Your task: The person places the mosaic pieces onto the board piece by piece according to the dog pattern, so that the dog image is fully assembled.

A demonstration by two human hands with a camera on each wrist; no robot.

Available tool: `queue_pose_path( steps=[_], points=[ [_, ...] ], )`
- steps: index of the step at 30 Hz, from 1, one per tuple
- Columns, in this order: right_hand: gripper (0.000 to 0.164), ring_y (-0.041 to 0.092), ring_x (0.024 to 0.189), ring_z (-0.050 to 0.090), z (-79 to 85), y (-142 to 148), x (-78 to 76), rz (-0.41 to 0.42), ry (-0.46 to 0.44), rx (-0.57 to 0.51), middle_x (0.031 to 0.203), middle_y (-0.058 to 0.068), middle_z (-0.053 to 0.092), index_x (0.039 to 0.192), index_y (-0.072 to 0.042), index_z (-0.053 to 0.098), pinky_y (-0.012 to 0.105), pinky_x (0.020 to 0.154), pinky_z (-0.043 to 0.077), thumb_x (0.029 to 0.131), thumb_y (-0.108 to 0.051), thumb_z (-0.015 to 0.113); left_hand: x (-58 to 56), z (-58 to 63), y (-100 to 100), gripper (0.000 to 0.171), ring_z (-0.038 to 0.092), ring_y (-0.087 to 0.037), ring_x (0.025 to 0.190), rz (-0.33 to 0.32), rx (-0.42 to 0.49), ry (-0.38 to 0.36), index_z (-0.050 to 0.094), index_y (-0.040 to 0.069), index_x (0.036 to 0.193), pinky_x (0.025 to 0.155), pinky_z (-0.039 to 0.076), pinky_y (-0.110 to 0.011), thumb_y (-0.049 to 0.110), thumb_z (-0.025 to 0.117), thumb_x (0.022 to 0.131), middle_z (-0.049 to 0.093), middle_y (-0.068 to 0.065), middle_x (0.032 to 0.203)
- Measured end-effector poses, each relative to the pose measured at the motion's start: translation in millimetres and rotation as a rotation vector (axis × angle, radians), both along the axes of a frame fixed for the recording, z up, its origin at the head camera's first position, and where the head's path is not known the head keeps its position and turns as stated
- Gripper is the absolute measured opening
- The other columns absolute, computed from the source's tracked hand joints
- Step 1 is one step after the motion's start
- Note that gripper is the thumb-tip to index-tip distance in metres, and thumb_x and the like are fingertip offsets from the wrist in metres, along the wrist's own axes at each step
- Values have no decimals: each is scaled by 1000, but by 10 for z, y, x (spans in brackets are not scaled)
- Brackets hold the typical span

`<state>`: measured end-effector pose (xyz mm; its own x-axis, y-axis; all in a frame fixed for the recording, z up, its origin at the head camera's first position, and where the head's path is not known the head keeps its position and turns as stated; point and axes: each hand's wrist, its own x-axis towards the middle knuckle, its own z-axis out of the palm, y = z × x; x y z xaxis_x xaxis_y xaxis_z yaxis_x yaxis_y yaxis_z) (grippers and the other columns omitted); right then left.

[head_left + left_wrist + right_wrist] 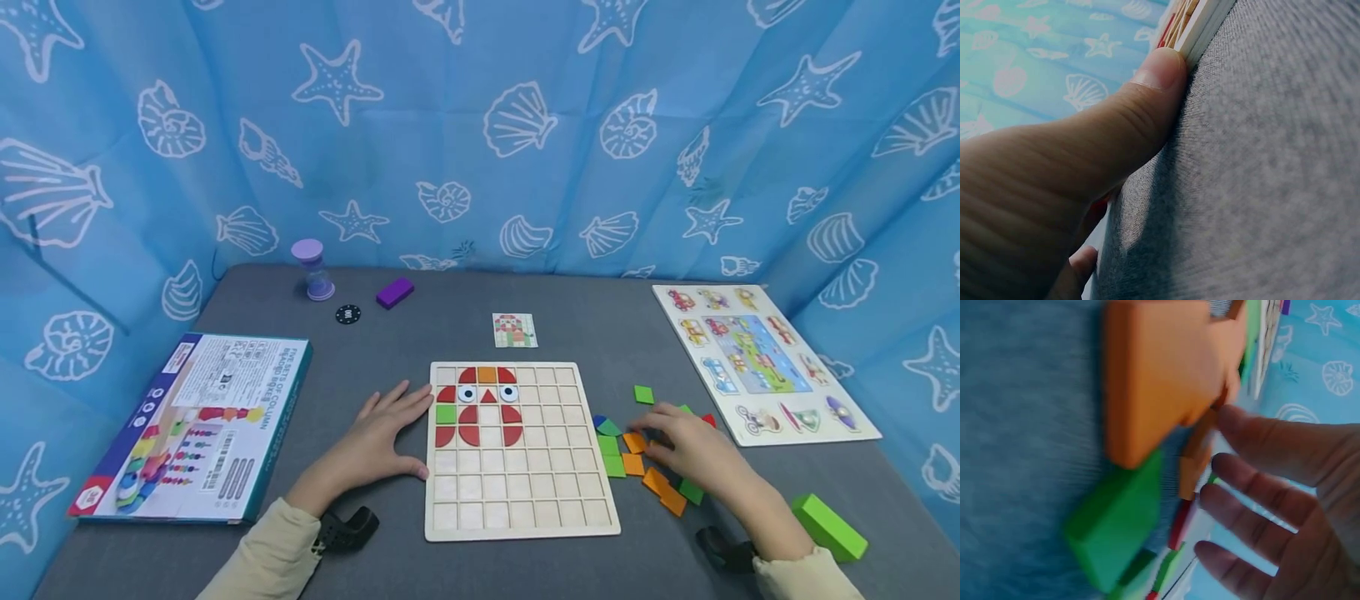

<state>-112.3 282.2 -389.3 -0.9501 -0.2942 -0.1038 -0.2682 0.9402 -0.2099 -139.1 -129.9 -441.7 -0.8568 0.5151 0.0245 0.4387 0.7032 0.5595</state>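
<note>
A wooden grid board (525, 487) lies in the middle of the table in the head view, its upper left part filled with red, orange, green and eye pieces. My left hand (371, 437) rests at the board's left edge with fingers spread; its thumb (1160, 69) touches the rim in the left wrist view. Right of the board, my right hand (693, 454) hovers over loose pieces, its fingertips by an orange square piece (634, 442). In the right wrist view its thumb and fingers are apart, near orange pieces (1160, 369) and a green piece (1116, 525). Whether they touch one is unclear.
A small pattern card (514, 331) lies behind the board. A boxed toy (217, 417) is at left, a picture puzzle (757, 367) at right. An hourglass (315, 271), a purple block (395, 292), a black disc (348, 314) and a green block (828, 527) also stand around.
</note>
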Motion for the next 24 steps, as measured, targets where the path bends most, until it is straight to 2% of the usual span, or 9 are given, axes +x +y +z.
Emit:
queue_pose_path(
  steps=[3, 6, 10, 13, 17, 24],
  points=[
    [27, 12, 76, 53, -44, 11, 10, 23, 3, -29, 95, 0, 57, 99, -16, 67, 28, 61, 47, 72, -11, 71, 2, -10, -6, 99, 10, -25, 136, 2, -7, -2, 29, 19, 140, 105, 3, -55, 55, 72, 58, 24, 6, 146],
    [24, 8, 71, 50, -73, -1, 21, 20, 26, -10, 93, -1, 56, 95, -17, 67, 24, 57, 44, 72, -14, 72, -1, -20, -5, 99, 10, -25, 136, -1, 0, 2, 29, 19, 140, 105, 3, -54, 55, 72, 58, 24, 6, 146],
    [21, 8, 67, 47, -64, -45, 19, -13, 98, -4, 90, -2, 56, 93, -15, 66, 22, 54, 41, 72, -17, 71, -2, -28, -5, 100, 11, -26, 136, -2, 8, 10, 30, 18, 140, 104, 4, -55, 55, 73, 57, 25, 5, 145],
    [23, 9, 64, 44, -18, -153, -8, -7, 164, -53, 87, -3, 56, 94, -13, 65, 20, 50, 36, 73, -18, 71, -4, -23, -4, 100, 11, -26, 136, 1, -2, 8, 30, 18, 140, 105, 4, -55, 55, 73, 57, 25, 5, 145],
    [24, 11, 64, 46, 33, -462, -66, 59, 213, -120, 87, -5, 56, 96, -13, 66, 19, 50, 36, 73, -20, 72, 1, -13, -3, 99, 10, -25, 136, 4, -9, -8, 29, 20, 140, 105, 3, -54, 54, 73, 57, 24, 6, 146],
    [28, 8, 76, 55, 42, -1158, -129, 163, 215, -110, 89, -8, 61, 96, -17, 67, 24, 67, 49, 70, -23, 75, 18, 2, 1, 98, 11, -26, 136, 2, -9, 3, 30, 18, 139, 105, 4, -55, 53, 73, 58, 25, 5, 145]
  ],
)
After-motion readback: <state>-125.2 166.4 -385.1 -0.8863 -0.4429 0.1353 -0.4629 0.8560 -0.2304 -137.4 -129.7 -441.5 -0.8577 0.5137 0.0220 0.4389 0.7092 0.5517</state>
